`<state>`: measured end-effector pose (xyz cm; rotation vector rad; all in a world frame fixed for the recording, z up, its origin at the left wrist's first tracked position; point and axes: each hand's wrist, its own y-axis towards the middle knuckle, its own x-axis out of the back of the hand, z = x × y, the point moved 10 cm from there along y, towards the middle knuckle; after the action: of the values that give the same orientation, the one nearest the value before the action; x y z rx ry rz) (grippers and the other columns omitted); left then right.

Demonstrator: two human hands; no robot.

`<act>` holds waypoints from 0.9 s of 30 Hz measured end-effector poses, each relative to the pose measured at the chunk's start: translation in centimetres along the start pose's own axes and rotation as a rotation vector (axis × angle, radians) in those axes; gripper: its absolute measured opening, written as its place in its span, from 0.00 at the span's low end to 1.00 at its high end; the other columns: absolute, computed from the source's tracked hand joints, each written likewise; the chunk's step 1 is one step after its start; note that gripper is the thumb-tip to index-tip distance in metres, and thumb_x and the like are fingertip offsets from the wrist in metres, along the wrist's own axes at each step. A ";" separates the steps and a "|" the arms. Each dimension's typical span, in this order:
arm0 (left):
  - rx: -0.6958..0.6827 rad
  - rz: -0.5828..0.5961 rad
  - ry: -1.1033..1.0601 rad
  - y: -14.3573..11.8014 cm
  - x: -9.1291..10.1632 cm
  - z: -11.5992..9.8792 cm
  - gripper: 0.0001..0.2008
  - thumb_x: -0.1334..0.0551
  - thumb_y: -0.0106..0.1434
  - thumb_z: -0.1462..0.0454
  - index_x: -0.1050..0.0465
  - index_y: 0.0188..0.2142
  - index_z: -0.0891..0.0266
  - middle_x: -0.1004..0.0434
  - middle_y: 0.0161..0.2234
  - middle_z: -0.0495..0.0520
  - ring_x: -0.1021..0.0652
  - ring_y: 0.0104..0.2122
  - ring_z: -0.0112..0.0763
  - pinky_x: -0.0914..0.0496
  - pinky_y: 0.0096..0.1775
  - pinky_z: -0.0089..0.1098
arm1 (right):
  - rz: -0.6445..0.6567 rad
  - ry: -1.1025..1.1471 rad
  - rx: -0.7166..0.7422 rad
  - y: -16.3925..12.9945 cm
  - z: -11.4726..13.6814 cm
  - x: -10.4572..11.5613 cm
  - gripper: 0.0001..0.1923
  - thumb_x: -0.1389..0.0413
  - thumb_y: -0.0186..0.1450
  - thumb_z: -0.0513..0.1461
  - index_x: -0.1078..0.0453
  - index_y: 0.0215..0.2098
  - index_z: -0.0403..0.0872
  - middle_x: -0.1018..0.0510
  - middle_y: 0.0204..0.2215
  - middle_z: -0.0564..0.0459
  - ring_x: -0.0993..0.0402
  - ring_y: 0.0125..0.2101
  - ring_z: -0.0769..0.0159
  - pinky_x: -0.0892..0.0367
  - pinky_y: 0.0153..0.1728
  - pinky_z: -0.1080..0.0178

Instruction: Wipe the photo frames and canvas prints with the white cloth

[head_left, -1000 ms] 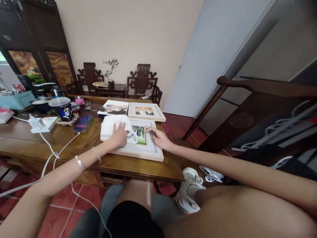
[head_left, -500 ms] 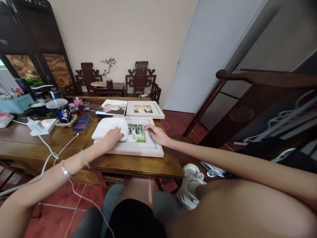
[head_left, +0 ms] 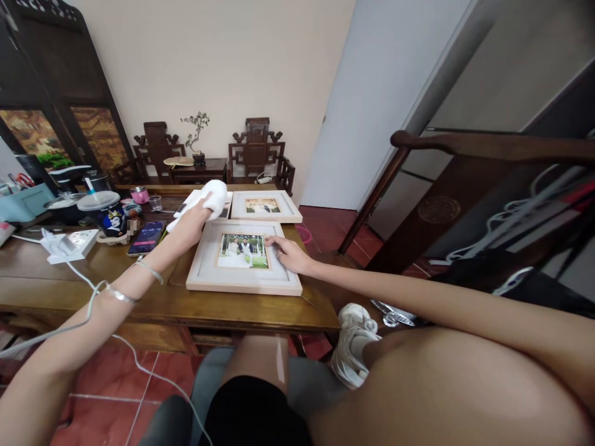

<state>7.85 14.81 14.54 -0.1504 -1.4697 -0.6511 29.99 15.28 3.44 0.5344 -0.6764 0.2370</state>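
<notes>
Head view: the cloth (head_left: 215, 197), half a second ago lying over the left of the frame (head_left: 244, 278), has been carried off toward the book (head_left: 227, 209), pinched by the left hand's fingers (head_left: 203, 202). The photo (head_left: 242, 250) is thus bared; cloth contact seems broken off. Frame flat on tabletop (head_left: 223, 304), touched at right by the right hand (head_left: 292, 255), fingers loosely curled; any pinch cannot be told.

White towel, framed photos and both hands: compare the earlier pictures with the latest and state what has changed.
The left hand has carried the white towel off the near framed photo, away from the wearer, uncovering the pictured couple; it now holds the towel over the far-left photo print. The right hand stays at the near frame's right side. Both framed photos keep their places.
</notes>
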 end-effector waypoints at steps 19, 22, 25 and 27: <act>-0.156 0.453 0.162 -9.9 -1.9 -11.9 0.16 0.47 0.61 0.73 0.23 0.44 0.68 0.23 0.50 0.67 0.23 0.51 0.47 0.31 0.53 0.41 | -0.006 -0.082 -0.001 0.3 -0.2 -0.1 0.28 0.54 0.50 0.25 0.27 0.44 0.48 0.21 0.49 0.47 0.26 0.52 0.56 0.38 0.60 0.49; -0.146 0.434 0.112 -9.5 -2.0 -12.6 0.17 0.46 0.61 0.72 0.25 0.47 0.69 0.31 0.59 0.69 0.30 0.60 0.52 0.34 0.58 0.44 | 0.009 -0.106 0.045 0.2 -0.1 -0.3 0.30 0.53 0.50 0.25 0.27 0.47 0.46 0.23 0.52 0.44 0.29 0.56 0.55 0.40 0.62 0.48; -0.091 0.410 0.087 -6.7 -4.1 -11.2 0.18 0.47 0.62 0.72 0.27 0.51 0.70 0.43 0.66 0.70 0.38 0.65 0.56 0.39 0.62 0.48 | 0.032 -0.129 0.074 0.2 -0.2 -0.5 0.30 0.54 0.51 0.25 0.27 0.49 0.44 0.24 0.54 0.42 0.30 0.57 0.55 0.41 0.63 0.48; -0.035 0.376 0.081 -4.1 -5.8 -9.3 0.20 0.46 0.62 0.71 0.29 0.53 0.69 0.46 0.68 0.70 0.41 0.67 0.57 0.41 0.63 0.49 | 0.039 -0.132 0.088 0.2 -0.2 -0.5 0.30 0.54 0.52 0.25 0.26 0.50 0.44 0.25 0.54 0.42 0.30 0.57 0.55 0.41 0.63 0.48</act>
<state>14.17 8.84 6.66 -0.4115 -1.3068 -0.3722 29.63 15.58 3.03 0.6251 -0.8077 0.2704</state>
